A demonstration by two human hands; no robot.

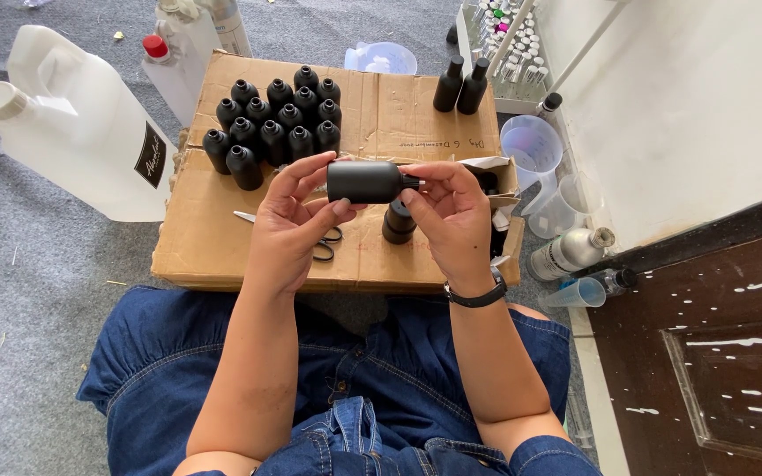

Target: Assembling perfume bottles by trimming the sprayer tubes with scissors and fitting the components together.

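Note:
A matte black bottle [363, 182] lies sideways in the air over a flattened cardboard box [213, 229]. My left hand [291, 220] grips its body from below and behind. My right hand [451, 216], with a black wristband, pinches the bottle's neck end with fingertips. Below the bottle another black bottle [398, 222] stands on the cardboard. Small scissors [321, 242] lie under my left hand. A cluster of several capped black bottles [277, 122] stands at the cardboard's far left.
A large white jug [72, 123] lies left of the cardboard, a smaller red-capped jug [169, 62] behind it. Two black bottles [462, 85] stand far right. Clear measuring cups [535, 150], a silver bottle [566, 253] and a rack of vials [509, 44] sit by the wall.

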